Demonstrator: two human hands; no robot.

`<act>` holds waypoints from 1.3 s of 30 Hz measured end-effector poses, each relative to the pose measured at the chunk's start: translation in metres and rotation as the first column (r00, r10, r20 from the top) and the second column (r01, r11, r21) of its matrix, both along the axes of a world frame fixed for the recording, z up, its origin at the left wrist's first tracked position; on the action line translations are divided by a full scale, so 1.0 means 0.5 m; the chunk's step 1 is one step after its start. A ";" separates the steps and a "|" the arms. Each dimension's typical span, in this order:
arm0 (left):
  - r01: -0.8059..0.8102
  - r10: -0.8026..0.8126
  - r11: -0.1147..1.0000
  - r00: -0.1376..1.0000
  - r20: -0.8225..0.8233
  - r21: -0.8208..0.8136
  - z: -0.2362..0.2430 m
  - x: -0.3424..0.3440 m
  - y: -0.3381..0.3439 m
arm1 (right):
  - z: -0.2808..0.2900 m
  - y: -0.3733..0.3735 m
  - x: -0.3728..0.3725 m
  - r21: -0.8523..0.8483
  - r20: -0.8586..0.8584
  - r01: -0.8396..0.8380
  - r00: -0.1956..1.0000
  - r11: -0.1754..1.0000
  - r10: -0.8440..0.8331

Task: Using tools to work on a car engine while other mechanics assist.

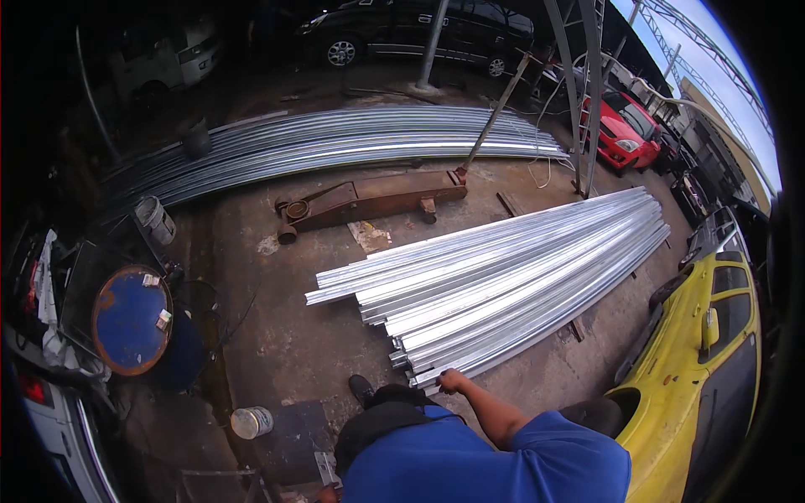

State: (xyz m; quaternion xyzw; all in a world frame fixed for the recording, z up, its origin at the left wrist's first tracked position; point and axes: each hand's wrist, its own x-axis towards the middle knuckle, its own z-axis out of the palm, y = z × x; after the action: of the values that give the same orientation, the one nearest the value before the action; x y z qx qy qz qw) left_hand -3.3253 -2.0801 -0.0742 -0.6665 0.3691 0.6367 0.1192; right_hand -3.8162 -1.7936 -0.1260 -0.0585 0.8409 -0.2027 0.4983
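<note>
Stained floor (285, 335) bears metal profiles (503, 268) beside a yellow car (696, 394).

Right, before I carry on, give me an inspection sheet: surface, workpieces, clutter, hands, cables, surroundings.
Surface: brown, stained floor.
Workpieces: silvery metal lengths, piled, near ends uneven; second stack beyond.
Clutter: blue drum, white bucket, small tub, rusty floor jack.
Hands: right hand at the pile's near end, grip unclear; left hand mostly hidden.
Cables: pale cord beyond the pile.
Surroundings: yellow car, red car, dark van.
</note>
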 end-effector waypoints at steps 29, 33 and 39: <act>-0.135 0.075 0.883 0.986 -0.149 -0.450 0.031 -0.753 -1.708 | -0.037 -1.704 -0.785 -0.262 0.060 0.081 0.996 0.962 -0.068; -0.328 0.223 0.869 0.929 -0.297 -0.371 0.049 -0.907 -1.991 | -0.093 -1.873 -0.826 -0.189 0.147 0.187 0.976 0.964 -0.161; -0.312 0.199 0.895 0.919 -0.341 -0.320 0.005 -1.260 -2.325 | -0.306 -2.117 -0.985 -0.101 -0.086 -0.345 0.938 0.933 0.337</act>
State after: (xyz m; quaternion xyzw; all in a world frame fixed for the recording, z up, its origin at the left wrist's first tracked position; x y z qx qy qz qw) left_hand -3.9552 -3.2425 -0.0716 -0.6155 0.4036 0.6600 -0.1507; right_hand -4.3085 -2.8520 -0.2793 -0.2388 0.8214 -0.1589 0.4930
